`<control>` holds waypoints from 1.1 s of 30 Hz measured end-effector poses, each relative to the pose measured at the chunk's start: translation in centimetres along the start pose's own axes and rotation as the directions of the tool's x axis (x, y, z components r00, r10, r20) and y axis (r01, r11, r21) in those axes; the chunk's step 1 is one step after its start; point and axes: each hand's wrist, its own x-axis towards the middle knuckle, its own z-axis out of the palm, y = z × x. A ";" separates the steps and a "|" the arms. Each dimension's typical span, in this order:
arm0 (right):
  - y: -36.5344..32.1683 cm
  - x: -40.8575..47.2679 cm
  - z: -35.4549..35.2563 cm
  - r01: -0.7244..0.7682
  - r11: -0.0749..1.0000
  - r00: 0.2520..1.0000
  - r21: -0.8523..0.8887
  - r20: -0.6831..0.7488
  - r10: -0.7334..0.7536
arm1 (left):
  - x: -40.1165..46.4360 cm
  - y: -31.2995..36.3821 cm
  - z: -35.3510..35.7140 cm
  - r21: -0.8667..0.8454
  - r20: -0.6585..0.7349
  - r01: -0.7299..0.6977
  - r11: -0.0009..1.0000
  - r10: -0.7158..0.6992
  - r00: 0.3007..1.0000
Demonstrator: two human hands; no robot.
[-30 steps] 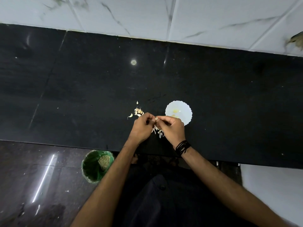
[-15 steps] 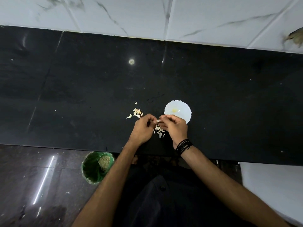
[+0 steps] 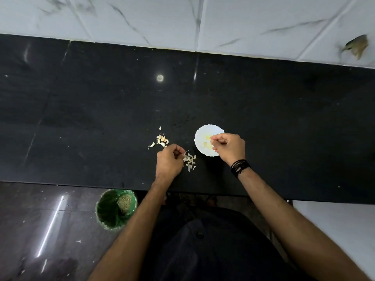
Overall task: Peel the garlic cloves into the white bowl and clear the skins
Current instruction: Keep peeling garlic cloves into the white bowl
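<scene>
While the right hand [image 3: 230, 148] hangs curled over the white bowl [image 3: 203, 136], the left hand [image 3: 169, 162] pinches a skin [image 3: 185, 154] by the pile of skins [image 3: 190, 161] on the worktop [image 3: 284, 122].

Black polished counter [image 3: 284, 122], white marble-veined wall tiles [image 3: 162, 19] behind; dark glossy floor [image 3: 40, 230], green bin [image 3: 115, 209] below counter's near edge.

Scalloped white bowl [image 3: 203, 133], unpeeled garlic cloves [image 3: 161, 139] left, skins [image 3: 190, 160] between
</scene>
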 end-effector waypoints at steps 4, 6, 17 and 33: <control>-0.3 0.5 -0.3 0.037 0.997 0.996 -0.069 0.081 -0.031 | -0.2 0.1 0.8 0.002 -0.015 0.016 1.000 -0.015 1.000; -0.4 0.5 -0.6 0.053 0.995 0.996 -0.085 0.079 -0.046 | -0.4 0.1 1.0 -0.008 -0.037 0.024 1.000 -0.024 0.999; -0.8 -3.5 3.3 0.369 0.920 0.890 -0.130 0.334 -0.309 | -1.8 -0.4 0.6 -0.114 -0.241 0.135 0.984 -0.159 0.957; -2.9 -3.2 8.5 0.736 0.327 0.677 -0.593 0.667 -0.312 | -0.8 -2.6 -3.5 -0.104 -0.233 0.146 0.984 -0.167 0.958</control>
